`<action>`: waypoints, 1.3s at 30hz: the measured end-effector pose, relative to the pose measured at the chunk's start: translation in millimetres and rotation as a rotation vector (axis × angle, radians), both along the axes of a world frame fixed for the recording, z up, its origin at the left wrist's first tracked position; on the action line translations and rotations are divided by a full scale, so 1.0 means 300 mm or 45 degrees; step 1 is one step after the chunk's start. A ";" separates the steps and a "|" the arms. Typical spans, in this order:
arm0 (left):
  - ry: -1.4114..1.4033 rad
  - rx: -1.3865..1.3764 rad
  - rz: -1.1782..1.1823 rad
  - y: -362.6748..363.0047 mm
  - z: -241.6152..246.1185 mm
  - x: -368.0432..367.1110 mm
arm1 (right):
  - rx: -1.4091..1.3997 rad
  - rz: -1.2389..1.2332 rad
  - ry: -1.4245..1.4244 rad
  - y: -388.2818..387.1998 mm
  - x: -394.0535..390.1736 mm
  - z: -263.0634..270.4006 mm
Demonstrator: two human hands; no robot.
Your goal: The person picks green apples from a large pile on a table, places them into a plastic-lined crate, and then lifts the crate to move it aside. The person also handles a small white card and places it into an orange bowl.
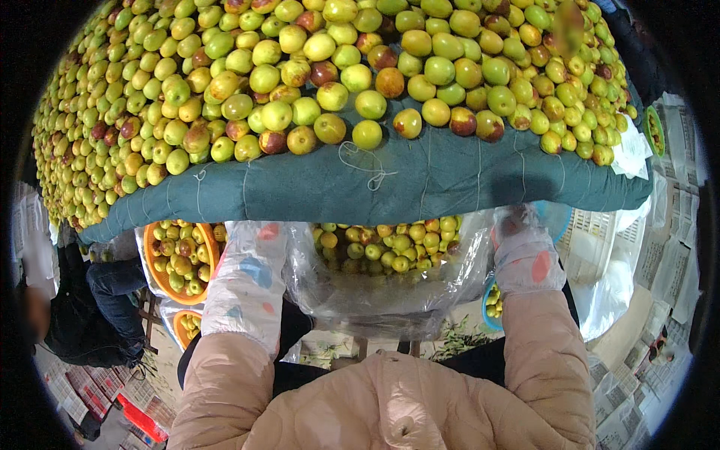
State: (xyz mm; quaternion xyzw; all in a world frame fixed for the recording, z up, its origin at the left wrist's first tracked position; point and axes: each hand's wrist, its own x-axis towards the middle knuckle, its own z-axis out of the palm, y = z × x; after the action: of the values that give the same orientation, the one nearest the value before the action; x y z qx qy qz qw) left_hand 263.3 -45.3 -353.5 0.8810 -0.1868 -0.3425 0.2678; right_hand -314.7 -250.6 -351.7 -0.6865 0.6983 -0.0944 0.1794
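Note:
A large spread of green and reddish-brown jujubes [264,79] covers a raised surface with a padded dark green cloth edge [337,185] stitched with white string. Both forearms wear pale plastic sleeves with coloured spots. On the left, the sleeve runs up under the padded edge, which hides my left hand. My right hand [514,221] shows only in part, blurred and shaded, just below the edge; its fingers cannot be made out. Between the arms, a container lined with clear plastic [388,292] holds more jujubes [394,247].
Orange baskets of jujubes [211,270] stand left of my left arm, near a seated person in dark clothes [84,315]. A blue basket [492,320] and a white plastic crate [588,242] are by my right arm. Stacked crates [675,225] line the far right.

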 end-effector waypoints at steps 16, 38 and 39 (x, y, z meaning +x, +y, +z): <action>0.164 0.038 0.042 0.454 0.065 -0.128 | 0.194 -0.002 -0.532 0.289 -0.093 0.342; 0.075 0.172 -0.022 0.397 -0.042 -0.142 | 0.202 -0.329 -0.716 0.392 -0.094 0.003; 0.035 0.178 -0.063 0.360 -0.030 -0.118 | 0.214 -0.326 -0.760 0.375 -0.089 0.014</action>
State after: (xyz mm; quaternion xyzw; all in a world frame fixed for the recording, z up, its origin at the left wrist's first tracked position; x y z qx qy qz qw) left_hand 227.8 62.8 -362.5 0.8879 -0.1805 -0.3732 0.1994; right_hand -341.3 -138.1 -347.6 -0.5181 0.7008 -0.2553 0.4187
